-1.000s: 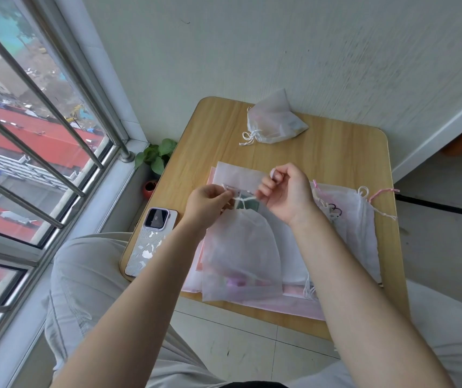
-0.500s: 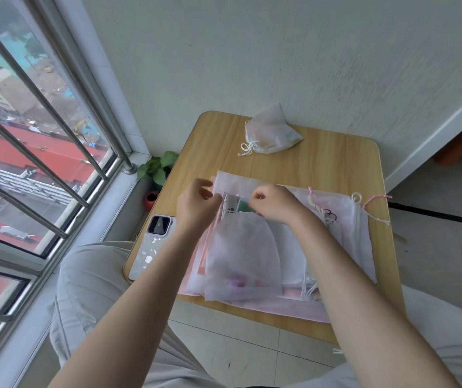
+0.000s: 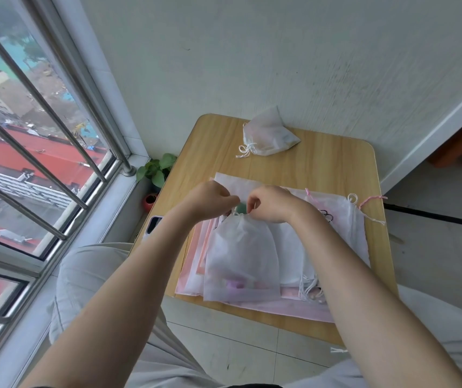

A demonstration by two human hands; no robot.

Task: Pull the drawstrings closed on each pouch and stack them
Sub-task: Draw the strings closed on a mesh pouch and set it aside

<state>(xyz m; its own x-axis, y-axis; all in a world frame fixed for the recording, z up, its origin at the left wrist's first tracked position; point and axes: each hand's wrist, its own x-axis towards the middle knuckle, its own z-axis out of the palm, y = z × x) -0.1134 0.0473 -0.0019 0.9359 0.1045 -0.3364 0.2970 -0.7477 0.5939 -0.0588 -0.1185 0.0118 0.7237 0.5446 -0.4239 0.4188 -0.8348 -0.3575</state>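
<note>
From the head camera, we look down on a small wooden desk (image 3: 322, 163) set against a pale wall beside a barred window. Our left hand (image 3: 210, 198) and right hand (image 3: 269, 204) meet at the gathered neck of a white translucent pouch (image 3: 241, 256), fingers of both curled in as if pinching its drawstring, though the cord itself is too fine for us to make out. The pouch lies on top of a spread of flat white and pink pouches (image 3: 333, 236) covering the near half of the desk, with faint pink and purple shapes showing through its lower end. At the far edge, well apart, sits one cinched pouch (image 3: 269, 135), its white strings trailing left. A phone (image 3: 152, 224) peeks out beneath our left forearm, and a small potted plant (image 3: 157, 170) stands just beside the desk by the window.
</note>
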